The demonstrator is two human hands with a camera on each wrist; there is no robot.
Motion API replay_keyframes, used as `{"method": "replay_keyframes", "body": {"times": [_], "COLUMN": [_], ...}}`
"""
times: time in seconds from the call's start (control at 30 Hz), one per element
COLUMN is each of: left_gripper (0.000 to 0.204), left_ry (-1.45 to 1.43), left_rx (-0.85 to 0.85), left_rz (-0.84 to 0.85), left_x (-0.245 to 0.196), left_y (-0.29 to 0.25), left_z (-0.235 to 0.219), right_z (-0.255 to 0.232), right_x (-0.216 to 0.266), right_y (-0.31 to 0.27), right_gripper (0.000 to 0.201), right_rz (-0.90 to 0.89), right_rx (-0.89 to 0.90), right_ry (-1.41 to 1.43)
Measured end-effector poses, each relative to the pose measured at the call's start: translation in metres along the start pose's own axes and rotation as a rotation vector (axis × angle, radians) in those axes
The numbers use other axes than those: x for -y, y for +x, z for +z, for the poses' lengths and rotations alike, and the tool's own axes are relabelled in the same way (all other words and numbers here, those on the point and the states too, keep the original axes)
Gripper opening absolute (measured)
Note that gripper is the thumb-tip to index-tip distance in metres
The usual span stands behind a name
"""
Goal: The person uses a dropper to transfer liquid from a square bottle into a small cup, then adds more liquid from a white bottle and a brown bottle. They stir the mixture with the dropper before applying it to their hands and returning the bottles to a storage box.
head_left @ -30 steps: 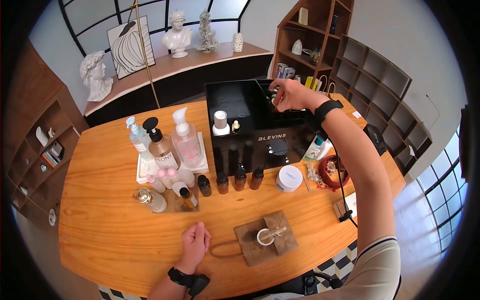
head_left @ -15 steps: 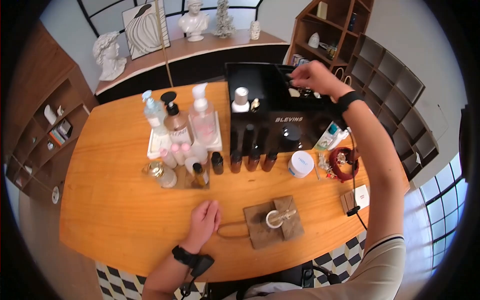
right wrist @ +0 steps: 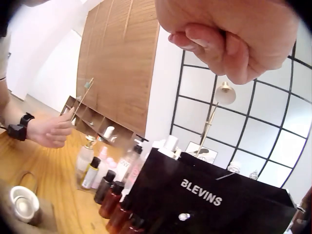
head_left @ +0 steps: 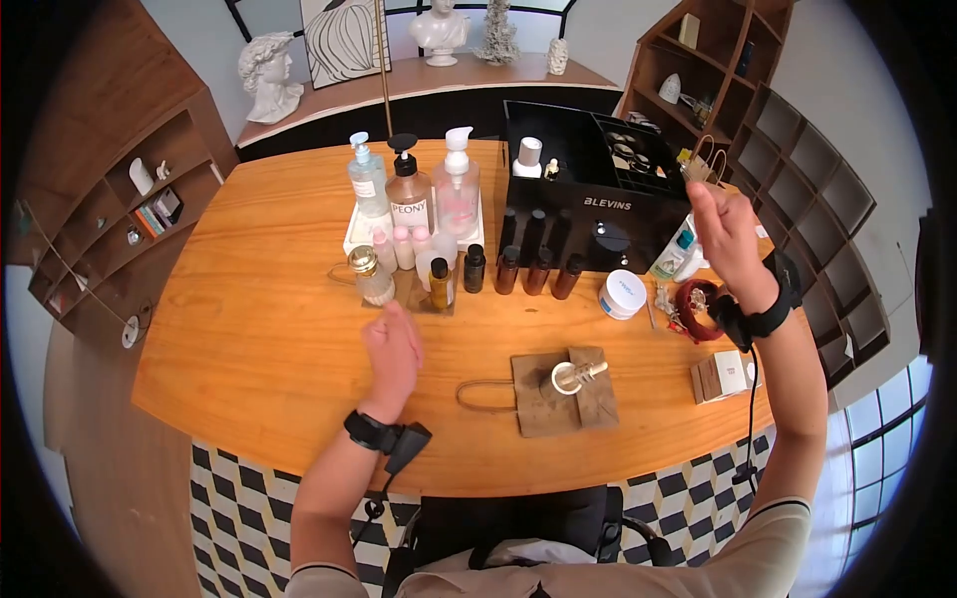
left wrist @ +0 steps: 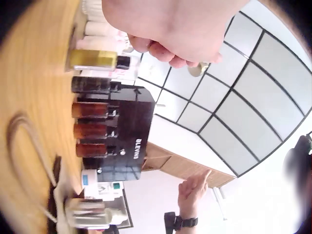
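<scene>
My left hand (head_left: 392, 351) is raised over the left part of the table, fingers curled in and thumb up, with nothing showing in it. Closest to it are a gold-capped bottle (head_left: 373, 277) and a small yellow-amber bottle (head_left: 440, 283). At the right, my right hand (head_left: 730, 239) hovers beside the front corner of a black box (head_left: 538, 189) marked BLEVINS. Its fingers fold toward the palm and the thumb points up; the right wrist view shows no object in them. Round items (head_left: 628, 151) lie in the box's open right compartment.
Pump bottles (head_left: 409, 189) stand on a white tray behind pink-capped bottles (head_left: 403, 247). Several small dark bottles (head_left: 539, 271) line the box front, with a white jar (head_left: 623, 295) to their right. A paper bag (head_left: 538, 409) bearing a small white cup (head_left: 566, 378) lies in front; a box (head_left: 720, 377) sits right.
My right hand has left the box's right compartment and come toward me. The left hand has lifted from the table's front. The head view has tilted down, showing more floor.
</scene>
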State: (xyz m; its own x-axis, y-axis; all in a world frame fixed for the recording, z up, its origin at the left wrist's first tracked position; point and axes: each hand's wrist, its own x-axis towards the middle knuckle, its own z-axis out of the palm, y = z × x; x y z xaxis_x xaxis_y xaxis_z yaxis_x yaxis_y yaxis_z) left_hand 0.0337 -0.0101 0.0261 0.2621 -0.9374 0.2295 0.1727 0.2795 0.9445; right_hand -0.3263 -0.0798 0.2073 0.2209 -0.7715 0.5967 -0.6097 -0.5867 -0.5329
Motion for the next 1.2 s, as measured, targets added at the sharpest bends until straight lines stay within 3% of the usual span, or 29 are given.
{"method": "replay_keyframes", "body": {"times": [0.07, 0.1, 0.13, 0.2, 0.27, 0.3, 0.37, 0.43, 0.53, 0.7, 0.77, 0.8, 0.87, 0.97, 1.1, 1.2], "left_gripper": [0.064, 0.064, 0.065, 0.066, 0.064, 0.064, 0.057, 0.053, 0.047, 0.035, 0.021, 0.021, 0.037, 0.047, 0.049, 0.046], "left_ry": [-0.164, -0.162, -0.172, -0.184, -0.100, -0.098, 0.028, -0.008, -0.038, -0.070, -0.041, -0.049, 0.073, 0.283, 0.317, 0.259], "left_rx": [-0.058, -0.059, -0.085, -0.112, -0.200, -0.208, -0.194, -0.143, -0.060, 0.058, 0.090, 0.101, 0.046, 0.161, 0.285, 0.350], "left_rz": [0.146, 0.149, 0.129, 0.110, -0.008, -0.004, -0.211, -0.206, -0.220, -0.282, -0.120, -0.121, 0.164, 0.279, 0.368, 0.284], "left_x": [-0.012, -0.018, -0.023, -0.024, -0.018, -0.020, -0.026, -0.026, -0.027, -0.014, -0.004, -0.004, -0.003, -0.021, -0.013, -0.010], "left_y": [0.006, 0.007, 0.008, 0.004, -0.004, -0.011, -0.027, -0.039, -0.047, -0.041, -0.035, -0.033, -0.028, -0.029, -0.035, -0.040], "left_z": [0.001, 0.003, 0.005, 0.006, 0.004, 0.004, 0.004, -0.003, -0.014, -0.025, -0.021, -0.017, -0.009, -0.002, 0.001, 0.003], "right_z": [0.013, 0.026, 0.043, 0.082, 0.138, 0.160, 0.197, 0.215, 0.232, 0.224, 0.200, 0.188, 0.166, 0.143, 0.133, 0.130], "right_x": [0.024, 0.032, 0.037, 0.037, 0.022, 0.021, 0.018, 0.022, 0.013, 0.026, 0.051, 0.060, 0.077, 0.099, 0.110, 0.108], "right_y": [-0.003, 0.002, 0.010, 0.025, 0.031, 0.030, 0.031, 0.032, 0.031, 0.023, 0.018, 0.015, 0.008, -0.009, -0.033, -0.042], "right_gripper": [0.047, 0.042, 0.038, 0.026, 0.019, 0.018, 0.017, 0.015, 0.015, 0.010, 0.012, 0.012, 0.018, 0.022, 0.023, 0.023], "right_rz": [0.004, -0.167, -0.338, -0.389, -0.507, -0.419, -0.297, -0.235, -0.322, -0.399, -0.405, -0.397, -0.567, -0.620, -0.673, -0.698], "right_rx": [0.076, 0.112, 0.146, 0.343, 0.368, 0.402, 0.469, 0.550, 0.633, 0.583, 0.526, 0.524, 0.478, 0.489, 0.464, 0.401], "right_ry": [-0.129, -0.197, -0.266, -0.234, -0.086, -0.147, -0.257, -0.294, -0.377, -0.372, -0.249, -0.260, -0.130, 0.000, -0.001, 0.017]}}
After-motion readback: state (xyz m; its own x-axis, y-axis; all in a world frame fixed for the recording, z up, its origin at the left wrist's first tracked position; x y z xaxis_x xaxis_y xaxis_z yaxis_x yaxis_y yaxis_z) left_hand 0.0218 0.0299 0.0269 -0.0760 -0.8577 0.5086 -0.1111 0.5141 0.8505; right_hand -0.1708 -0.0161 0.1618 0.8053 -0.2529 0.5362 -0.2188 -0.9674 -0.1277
